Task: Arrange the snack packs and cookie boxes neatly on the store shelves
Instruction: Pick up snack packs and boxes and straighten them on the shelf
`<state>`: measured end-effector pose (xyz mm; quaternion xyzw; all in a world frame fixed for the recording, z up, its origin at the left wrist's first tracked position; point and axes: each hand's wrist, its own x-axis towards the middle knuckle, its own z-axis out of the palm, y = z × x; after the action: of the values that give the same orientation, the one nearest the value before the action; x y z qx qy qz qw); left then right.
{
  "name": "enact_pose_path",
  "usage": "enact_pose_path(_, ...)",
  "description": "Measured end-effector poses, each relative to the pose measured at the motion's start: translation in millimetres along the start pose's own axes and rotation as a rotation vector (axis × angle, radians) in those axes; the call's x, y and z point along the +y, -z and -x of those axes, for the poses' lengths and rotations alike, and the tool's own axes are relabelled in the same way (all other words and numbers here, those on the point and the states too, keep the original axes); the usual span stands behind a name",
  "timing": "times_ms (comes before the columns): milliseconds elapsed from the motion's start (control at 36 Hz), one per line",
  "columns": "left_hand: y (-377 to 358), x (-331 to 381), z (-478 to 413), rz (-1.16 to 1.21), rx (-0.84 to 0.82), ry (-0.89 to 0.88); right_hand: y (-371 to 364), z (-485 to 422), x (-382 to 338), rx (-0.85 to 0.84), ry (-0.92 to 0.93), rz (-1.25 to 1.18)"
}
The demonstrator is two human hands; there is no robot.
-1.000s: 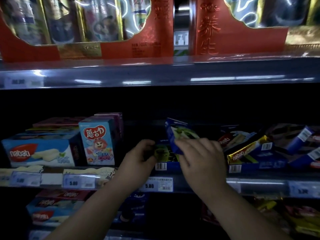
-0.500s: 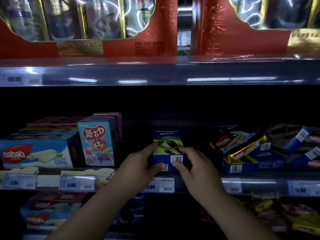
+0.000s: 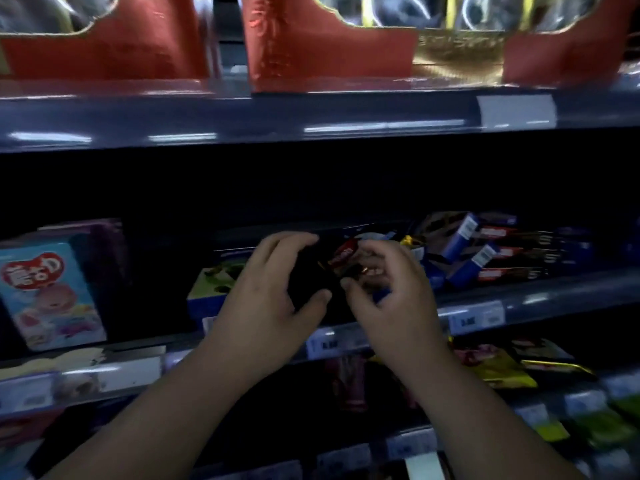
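A dark snack pack with a red logo point(image 3: 343, 257) is held just above the middle shelf point(image 3: 554, 289). My right hand point(image 3: 393, 296) pinches its right end. My left hand point(image 3: 273, 296) curls around its dark left part, thumb below and fingers above. A blue and green cookie box point(image 3: 213, 284) stands on the shelf just left of my left hand, partly hidden by it. Right of my hands lies an untidy heap of blue and dark wafer packs point(image 3: 485, 251). A light blue cartoon box point(image 3: 52, 292) stands at far left.
Red gift boxes point(image 3: 332, 46) fill the top shelf. Price tags point(image 3: 476, 318) line the middle shelf's edge. The lower shelf holds yellow and green bags point(image 3: 498, 368) at right and dark packs under my forearms. The back of the middle shelf is dark.
My hands have let go of the blue and green cookie box, which now stands on the shelf, and moved right onto the dark snack pack. The view has shifted right.
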<state>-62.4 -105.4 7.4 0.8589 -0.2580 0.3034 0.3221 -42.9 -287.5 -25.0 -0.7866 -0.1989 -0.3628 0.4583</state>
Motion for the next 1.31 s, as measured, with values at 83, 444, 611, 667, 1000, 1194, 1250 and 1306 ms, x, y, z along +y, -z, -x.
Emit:
enact_pose_path(83,-27.7,10.1,-18.3,0.093,-0.088,0.197,22.0,-14.5,17.3,0.048,-0.026,0.071)
enact_pose_path(444,-79.9,19.8,-48.4,0.233,-0.126,0.677,43.0,-67.5,72.6,-0.342,-0.102,0.349)
enact_pose_path(611,-85.2,21.8,-37.2,0.3,0.071,0.552,47.7,-56.5,68.1,-0.24,-0.103,0.151)
enact_pose_path(667,-82.7,25.1,-31.9,0.38,0.154,0.511,53.5,-48.5,62.7,-0.211,-0.15,-0.033)
enact_pose_path(1000,-55.8,59.1,46.4,0.758,0.145,0.52,87.7,39.7,30.9,-0.056,-0.583,-0.809)
enact_pose_path(1194,-79.6,50.3,105.4,0.906,-0.042,0.717,81.5,114.5,36.7,-0.017,-0.789,-0.762)
enact_pose_path(1250,-91.9,43.2,117.5,0.927,-0.069,0.79,79.3,131.8,42.2,0.005,-0.846,-0.759)
enact_pose_path(1306,-104.7,36.2,126.5,0.956,-0.072,0.874,77.0,146.2,49.6,0.022,-0.909,-0.768)
